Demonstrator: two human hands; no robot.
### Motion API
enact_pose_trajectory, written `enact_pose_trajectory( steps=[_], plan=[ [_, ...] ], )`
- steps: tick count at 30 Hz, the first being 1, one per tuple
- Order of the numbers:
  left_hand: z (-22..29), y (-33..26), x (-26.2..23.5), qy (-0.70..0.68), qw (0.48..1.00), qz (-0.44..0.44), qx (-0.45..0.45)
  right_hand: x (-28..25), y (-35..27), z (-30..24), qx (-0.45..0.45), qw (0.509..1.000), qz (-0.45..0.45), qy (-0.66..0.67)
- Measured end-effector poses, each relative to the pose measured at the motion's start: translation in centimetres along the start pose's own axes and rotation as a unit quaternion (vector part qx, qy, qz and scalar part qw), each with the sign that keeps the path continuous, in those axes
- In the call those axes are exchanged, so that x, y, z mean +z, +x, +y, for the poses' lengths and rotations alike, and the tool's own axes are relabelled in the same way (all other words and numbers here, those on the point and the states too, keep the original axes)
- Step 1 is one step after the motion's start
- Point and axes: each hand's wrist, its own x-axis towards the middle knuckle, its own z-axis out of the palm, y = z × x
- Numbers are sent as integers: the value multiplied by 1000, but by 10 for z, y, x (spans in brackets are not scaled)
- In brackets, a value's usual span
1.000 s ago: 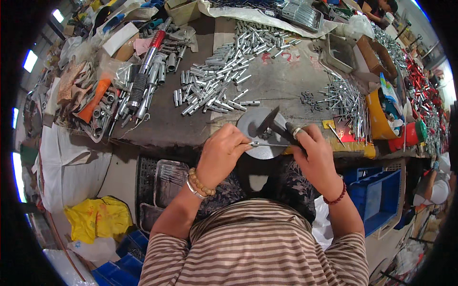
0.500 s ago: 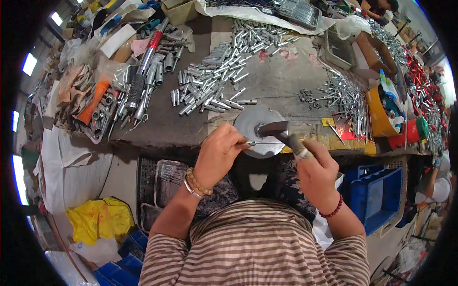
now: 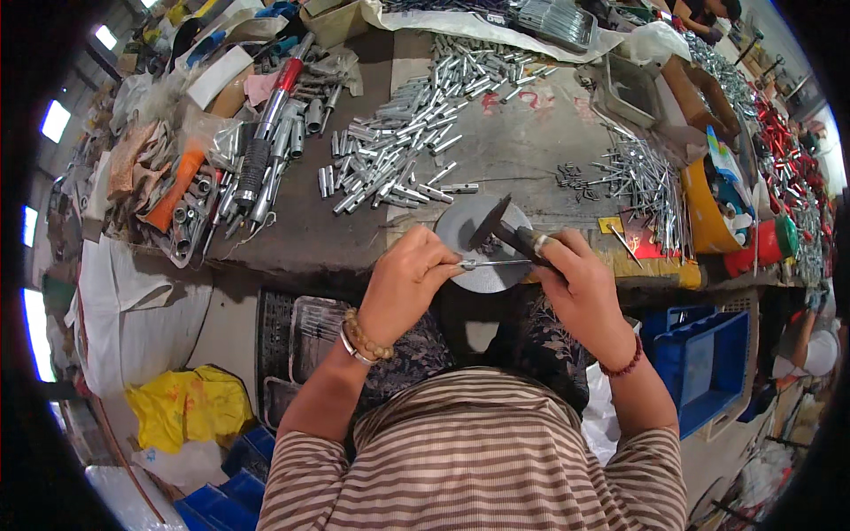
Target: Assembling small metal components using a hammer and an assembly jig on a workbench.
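A hammer (image 3: 492,221) is gripped in my right hand (image 3: 575,288), its dark head tilted up over a round grey metal plate (image 3: 482,281) at the bench's front edge. My left hand (image 3: 403,288) is closed in a pinch on the left end of a thin metal rod (image 3: 500,263). That rod lies level across the front of the plate, and its right end meets the fingers of my right hand. Whether those fingers touch it, I cannot tell. Beyond the plate spreads a heap of short silver metal tubes (image 3: 398,146).
Thin metal rods (image 3: 651,199) and small dark pins (image 3: 575,180) lie on the right of the bench, beside a yellow container (image 3: 708,208). Tools, including an orange-handled one (image 3: 177,190), crowd the left. Blue crates (image 3: 699,367) stand below at right.
My right hand has shifted slightly up and left, bringing its fingers to the rod's right end. The hammer's head has swung to a steeper tilt. My left hand has barely moved.
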Motion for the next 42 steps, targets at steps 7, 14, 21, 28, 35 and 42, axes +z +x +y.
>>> enact_pose_trajectory(
  steps=[7,14,21,28,35,42],
  plan=[
    [-1,-5,2,3,1000,12,-11,19,-14,-13,-94,972,-31,-214],
    [3,-33,26,-21,989,140,-32,33,-36,-24,85,986,-140,16],
    [4,-54,44,-345,900,107,-244,59,-51,-27,292,879,-195,323],
    [9,-68,27,-417,861,135,-259,76,-47,-42,244,911,-204,264],
    [-63,-125,-17,-332,827,340,-300,42,-30,-10,282,907,-74,304],
    [-265,-319,9,-161,716,479,-481,49,-15,11,248,905,-59,341]
  ],
)
